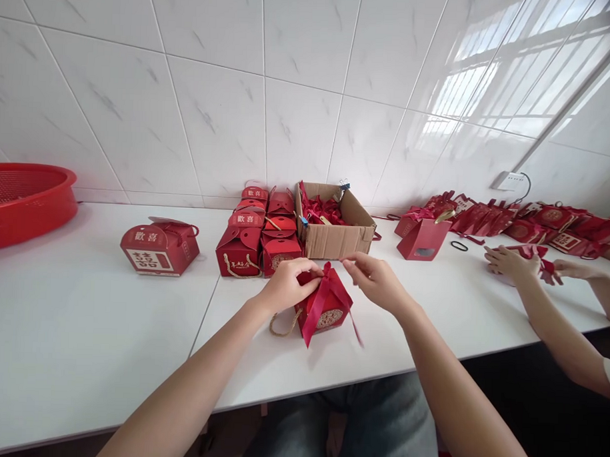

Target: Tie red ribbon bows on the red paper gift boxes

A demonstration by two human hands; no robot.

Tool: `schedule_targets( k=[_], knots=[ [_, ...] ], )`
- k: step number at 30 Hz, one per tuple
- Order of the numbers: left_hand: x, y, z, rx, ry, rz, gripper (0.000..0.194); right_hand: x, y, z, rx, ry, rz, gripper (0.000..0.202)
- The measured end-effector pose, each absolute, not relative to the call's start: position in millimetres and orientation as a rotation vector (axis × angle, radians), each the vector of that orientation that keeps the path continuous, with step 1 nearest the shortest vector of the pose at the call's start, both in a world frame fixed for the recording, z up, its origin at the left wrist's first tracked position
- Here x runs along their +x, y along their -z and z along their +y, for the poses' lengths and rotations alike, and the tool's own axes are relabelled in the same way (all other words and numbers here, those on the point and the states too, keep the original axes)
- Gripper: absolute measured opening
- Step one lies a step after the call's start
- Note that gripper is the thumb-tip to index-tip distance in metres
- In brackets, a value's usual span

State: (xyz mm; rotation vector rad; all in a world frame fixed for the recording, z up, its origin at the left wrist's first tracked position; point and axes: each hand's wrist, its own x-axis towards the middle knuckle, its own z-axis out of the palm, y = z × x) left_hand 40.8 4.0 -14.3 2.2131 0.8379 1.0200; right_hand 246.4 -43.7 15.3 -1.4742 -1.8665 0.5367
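In front of me on the white table stands a small red gift box (pixel 310 317) with a gold round pattern and a twisted gold cord handle (pixel 280 333) at its left. A dark red ribbon (pixel 318 306) is tied over its top, with tails hanging down the front. My left hand (pixel 292 285) rests at the top left of the box, thumb and fingers closed on the ribbon near its knot. Just right of the knot is my right hand (pixel 378 279), fingers curled and drawn together. Whatever lies between its fingertips is too small to make out.
Behind the box are stacked red gift boxes (pixel 239 243) and a cardboard box (pixel 337 241) of ribbons. A single red box (pixel 159 247) and a red basket (pixel 30 205) stand left. At right, a co-worker's hands (pixel 516 262) handle another box near a red stand (pixel 423 240) and piled boxes (pixel 550 217).
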Motion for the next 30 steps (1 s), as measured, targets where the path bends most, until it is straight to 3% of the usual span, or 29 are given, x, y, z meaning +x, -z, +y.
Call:
schedule_targets(
  k=[5, 11, 20, 30],
  knots=[
    [38.0, 15.6, 5.6, 2.292, -1.032, 0.783, 0.014, 232.8, -17.5, -21.6, -1.463, -0.886, -1.745, 0.050],
    [37.9, 15.2, 8.2, 2.335, -1.041, 0.781, 0.015, 228.4, -22.4, -19.8, -1.318, -1.005, -1.826, 0.029],
    [37.8, 15.7, 11.3, 2.378, -1.090, 0.853, 0.015, 236.4, -7.8, -23.5, -1.261, -0.886, -1.945, 0.014],
    [39.1, 18.4, 15.0, 2.315, -1.096, 0.895, 0.014, 241.5, -10.9, -25.4, -1.165, -0.740, -2.287, 0.030]
  ],
)
